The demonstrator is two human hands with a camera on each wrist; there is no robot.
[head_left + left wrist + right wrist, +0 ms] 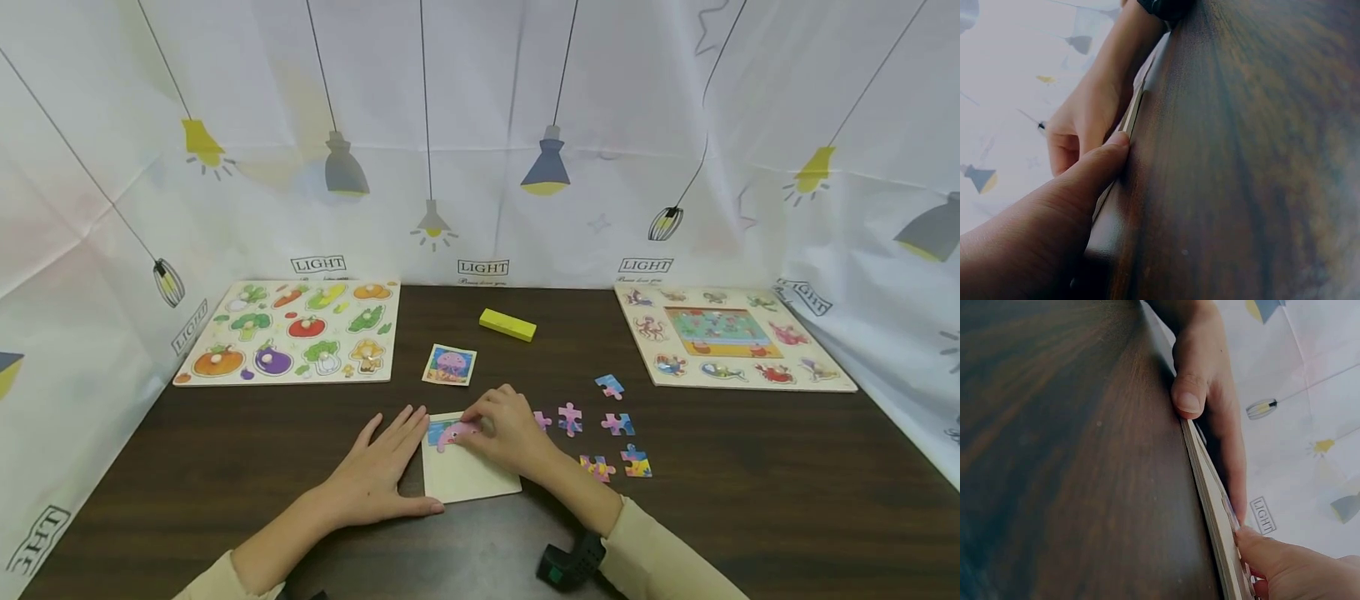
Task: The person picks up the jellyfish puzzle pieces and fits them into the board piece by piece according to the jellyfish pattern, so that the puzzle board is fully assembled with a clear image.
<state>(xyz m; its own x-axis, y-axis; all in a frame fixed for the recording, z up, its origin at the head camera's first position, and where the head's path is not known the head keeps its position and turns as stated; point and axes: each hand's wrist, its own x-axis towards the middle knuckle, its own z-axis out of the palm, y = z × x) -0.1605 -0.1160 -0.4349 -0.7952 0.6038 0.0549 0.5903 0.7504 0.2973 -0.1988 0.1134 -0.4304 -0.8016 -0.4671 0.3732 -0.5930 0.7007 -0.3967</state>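
A small pale wooden puzzle board (472, 479) lies on the table in front of me. Pieces with blue and pink print fill part of its upper left. My left hand (378, 475) rests at the board's left side with fingers straight, its thumb touching the near corner; the left wrist view shows that thumb (1094, 165) against the edge. Over the board's upper part, my right hand (513, 429) pinches a pink puzzle piece (467, 428) between thumb and curled fingers, partly hidden by them. Several loose jigsaw pieces (570, 419) lie right of the board.
A picture card (450, 365) with a pink jellyfish lies behind the board, and a yellow block (507, 325) farther back. A vegetable puzzle board (300, 333) is at back left, a sea-animal board (720, 333) at back right. A white printed cloth (480, 100) hangs behind the table.
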